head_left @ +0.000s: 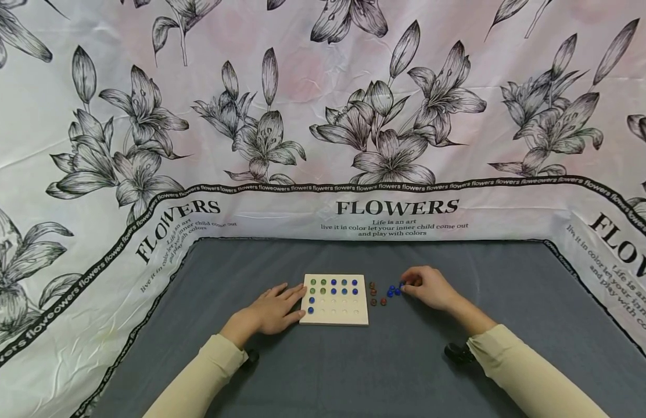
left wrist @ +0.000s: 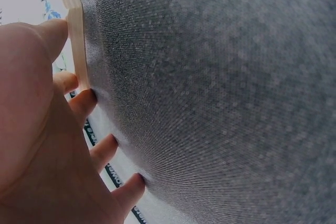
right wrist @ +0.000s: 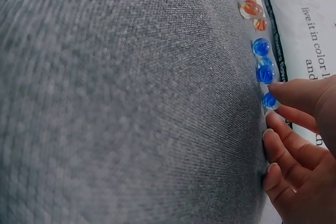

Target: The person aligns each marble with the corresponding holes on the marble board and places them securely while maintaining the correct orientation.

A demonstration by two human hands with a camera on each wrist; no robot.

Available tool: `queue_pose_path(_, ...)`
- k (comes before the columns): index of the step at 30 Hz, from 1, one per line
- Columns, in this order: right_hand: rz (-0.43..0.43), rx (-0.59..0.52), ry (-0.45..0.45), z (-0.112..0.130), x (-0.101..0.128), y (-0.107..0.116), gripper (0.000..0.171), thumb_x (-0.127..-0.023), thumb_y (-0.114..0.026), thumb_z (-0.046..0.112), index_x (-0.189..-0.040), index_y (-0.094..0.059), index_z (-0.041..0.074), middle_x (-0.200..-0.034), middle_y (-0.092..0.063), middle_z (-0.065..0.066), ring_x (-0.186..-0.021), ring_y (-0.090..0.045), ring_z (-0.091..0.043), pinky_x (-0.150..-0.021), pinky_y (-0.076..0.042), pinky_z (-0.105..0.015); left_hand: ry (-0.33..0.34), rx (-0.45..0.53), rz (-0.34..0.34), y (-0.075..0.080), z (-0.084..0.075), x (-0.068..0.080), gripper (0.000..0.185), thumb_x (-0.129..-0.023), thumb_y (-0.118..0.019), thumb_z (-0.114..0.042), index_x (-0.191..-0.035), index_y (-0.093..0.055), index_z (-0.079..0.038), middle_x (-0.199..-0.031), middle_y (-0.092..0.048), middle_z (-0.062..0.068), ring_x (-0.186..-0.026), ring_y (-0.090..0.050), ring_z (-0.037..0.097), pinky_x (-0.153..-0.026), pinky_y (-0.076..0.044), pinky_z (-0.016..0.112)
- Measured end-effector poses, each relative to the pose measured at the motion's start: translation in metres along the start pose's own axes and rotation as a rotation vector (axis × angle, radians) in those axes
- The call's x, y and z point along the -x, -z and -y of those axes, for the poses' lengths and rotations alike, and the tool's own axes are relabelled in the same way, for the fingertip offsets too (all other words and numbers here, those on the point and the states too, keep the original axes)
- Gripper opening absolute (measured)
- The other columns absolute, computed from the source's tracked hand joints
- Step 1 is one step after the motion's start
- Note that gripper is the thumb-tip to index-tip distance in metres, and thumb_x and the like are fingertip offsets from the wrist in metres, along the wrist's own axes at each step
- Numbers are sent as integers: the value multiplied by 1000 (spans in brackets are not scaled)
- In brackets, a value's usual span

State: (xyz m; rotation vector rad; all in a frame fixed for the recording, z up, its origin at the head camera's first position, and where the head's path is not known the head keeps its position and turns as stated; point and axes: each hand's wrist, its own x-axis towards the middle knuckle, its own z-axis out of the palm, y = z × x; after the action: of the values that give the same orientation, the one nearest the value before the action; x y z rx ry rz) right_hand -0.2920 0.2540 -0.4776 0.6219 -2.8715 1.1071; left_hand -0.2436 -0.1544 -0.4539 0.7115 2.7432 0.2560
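**Blue marble between the fingertips**

Right hand pinches a glossy blue marble on the grey cloth, beside loose blue and brown ones. Left hand lies flat, fingers relaxed, touching the pale wooden board.

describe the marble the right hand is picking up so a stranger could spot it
On the grey tablecloth, look right of the wooden board to the loose marbles. It is the blue marble pinched by the right hand, farthest from the board, beyond the brown ones.

Bright, even light, soft shadows; head view bows outward, wrist views blur.
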Motion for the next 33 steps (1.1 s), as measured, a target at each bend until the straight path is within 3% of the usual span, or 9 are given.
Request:
queue_pose_path(5,-7,10,6,2,-2,-1,14,-92,-74,8,-103,-75,0,-83,-67,-2,-66,-53,-12,-58,-44,-27,-28,-2,-23,-7,7,-3,65,-109,-42,-51,-164,-28,-20,-169,-26,1,-154,-21,41,-120,-22,65)
queue_pose_path(11,-17,26,3,3,-2,-1,10,-93,-74,9,-99,-75,2,-82,-68,-1,-65,-53,-11,-58,-44,-27,-11,4,-10,-1,3,-1,64,-109,-43,-48,-164,-28,-20,-169,-25,1,-155,-19,39,-121,-20,63)
queue_pose_path(23,-6,12,9,9,10,5,11,-96,-72,9,-103,-72,2,-90,-70,-3,-75,-62,-13,-63,-50,-29,9,-11,5,-2,1,0,63,-109,-43,-48,-164,-28,-22,-169,-24,-2,-156,-19,37,-122,-21,60)
queue_pose_path(33,-15,-7,28,20,20,13,10,-94,-74,8,-102,-73,3,-88,-70,0,-79,-65,-15,-65,-54,-29,-21,12,-12,-4,5,-1,65,-109,-42,-50,-165,-26,-20,-170,-24,2,-155,-17,39,-122,-18,64)
